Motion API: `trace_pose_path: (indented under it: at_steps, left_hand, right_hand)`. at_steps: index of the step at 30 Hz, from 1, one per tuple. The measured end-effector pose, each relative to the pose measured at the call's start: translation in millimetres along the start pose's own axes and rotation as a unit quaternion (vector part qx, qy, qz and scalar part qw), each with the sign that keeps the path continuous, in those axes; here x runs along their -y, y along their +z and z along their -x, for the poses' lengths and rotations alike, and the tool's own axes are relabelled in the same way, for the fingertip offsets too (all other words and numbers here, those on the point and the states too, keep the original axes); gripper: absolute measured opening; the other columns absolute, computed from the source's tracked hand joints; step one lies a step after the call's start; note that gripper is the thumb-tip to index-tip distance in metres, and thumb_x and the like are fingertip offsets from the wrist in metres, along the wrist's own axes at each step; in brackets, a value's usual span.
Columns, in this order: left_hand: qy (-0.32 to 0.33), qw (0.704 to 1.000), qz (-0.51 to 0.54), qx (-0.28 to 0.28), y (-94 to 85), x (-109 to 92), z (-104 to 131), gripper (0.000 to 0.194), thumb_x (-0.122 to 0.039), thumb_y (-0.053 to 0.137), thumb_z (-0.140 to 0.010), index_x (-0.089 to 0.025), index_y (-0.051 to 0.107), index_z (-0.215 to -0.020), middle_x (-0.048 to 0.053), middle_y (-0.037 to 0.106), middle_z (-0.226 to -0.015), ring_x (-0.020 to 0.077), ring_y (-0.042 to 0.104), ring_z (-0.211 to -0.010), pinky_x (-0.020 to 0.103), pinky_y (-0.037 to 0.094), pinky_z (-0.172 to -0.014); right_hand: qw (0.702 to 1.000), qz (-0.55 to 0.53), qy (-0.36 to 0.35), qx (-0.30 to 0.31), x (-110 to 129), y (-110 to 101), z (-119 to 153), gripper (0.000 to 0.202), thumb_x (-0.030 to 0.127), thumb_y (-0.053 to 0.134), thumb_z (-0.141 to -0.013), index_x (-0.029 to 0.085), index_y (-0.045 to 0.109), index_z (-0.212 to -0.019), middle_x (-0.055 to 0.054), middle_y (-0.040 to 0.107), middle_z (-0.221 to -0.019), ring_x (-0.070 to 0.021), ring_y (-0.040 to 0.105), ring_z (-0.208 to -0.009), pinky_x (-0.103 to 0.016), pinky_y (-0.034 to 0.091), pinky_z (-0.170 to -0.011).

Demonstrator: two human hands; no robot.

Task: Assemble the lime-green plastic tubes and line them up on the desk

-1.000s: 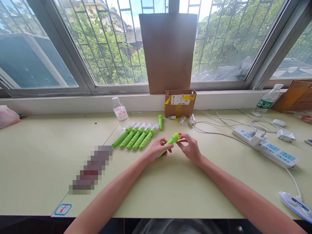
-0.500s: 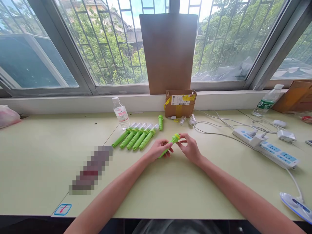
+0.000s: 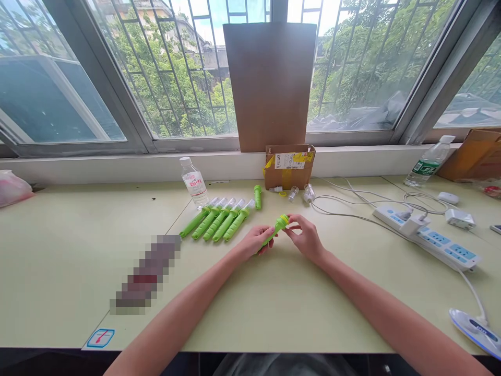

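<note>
Here, left hand wraps green tube, tilted, over table; right hand pinches yellow ring at its upper end. Five clear-capped green tubes, in row, near bottle; clear cup beside cardboard box.

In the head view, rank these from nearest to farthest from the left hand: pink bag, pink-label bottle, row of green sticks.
1. Row of green sticks: just left of the left hand.
2. Pink-label bottle: behind the row, farther left.
3. Pink bag: far left edge.
</note>
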State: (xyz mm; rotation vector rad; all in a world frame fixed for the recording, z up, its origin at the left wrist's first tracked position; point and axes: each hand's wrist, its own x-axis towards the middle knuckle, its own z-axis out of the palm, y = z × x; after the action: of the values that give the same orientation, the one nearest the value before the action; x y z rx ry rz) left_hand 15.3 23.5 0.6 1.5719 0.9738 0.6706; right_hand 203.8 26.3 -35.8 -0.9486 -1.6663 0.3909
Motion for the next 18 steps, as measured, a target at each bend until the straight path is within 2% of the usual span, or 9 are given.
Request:
trace_pose_path:
  at_steps: [4,8,13,18]
  left_hand:
    - [-0.01,1.0,-0.014,-0.009,-0.5,-1.3,1.9,0.041,-0.058,0.053,-0.08,-0.017,0.054,-0.085,-0.005,0.05,-0.054,0.0042,0.034,-0.036,0.018,0.023,-0.035]
    - [-0.015,1.0,-0.002,-0.019,-0.6,-0.3,2.3,0.038,-0.05,0.066,-0.072,-0.02,0.047,-0.087,-0.005,0.06,-0.059,0.0047,0.038,-0.036,0.017,0.024,-0.034]
    - [-0.006,0.999,0.035,-0.028,0.8,1.2,0.3,0.035,-0.048,0.065,-0.074,-0.019,0.045,-0.077,0.001,0.067,-0.066,0.0074,0.049,-0.039,0.017,0.03,-0.035]
    - [-0.011,0.998,0.05,-0.026,0.4,-1.6,1.2,0.038,-0.053,0.063,-0.074,-0.017,0.051,-0.078,0.004,0.068,-0.07,0.0107,0.057,-0.046,0.019,0.036,-0.037]
  right_hand:
    - [1.0,-0.011,-0.004,0.005,3.6,0.3,0.4,0.015,0.036,0.06,-0.083,0.023,0.054,-0.088,-0.007,0.066,-0.106,-0.0199,0.065,-0.089,-0.04,0.061,-0.07]
    - [1.0,-0.016,-0.005,0.004,6.8,1.1,0.9,0.014,0.035,0.06,-0.083,0.023,0.054,-0.088,-0.007,0.065,-0.108,-0.0192,0.066,-0.088,-0.039,0.062,-0.07]
    - [1.0,-0.013,-0.01,0.0,7.1,0.9,0.9,0.013,0.035,0.06,-0.083,0.023,0.056,-0.087,-0.006,0.065,-0.106,-0.0194,0.065,-0.088,-0.039,0.062,-0.069]
    - [1.0,-0.009,-0.01,0.007,9.2,-1.3,-0.4,0.011,0.033,0.06,-0.083,0.024,0.058,-0.088,-0.006,0.064,-0.107,-0.0197,0.064,-0.091,-0.038,0.061,-0.069]
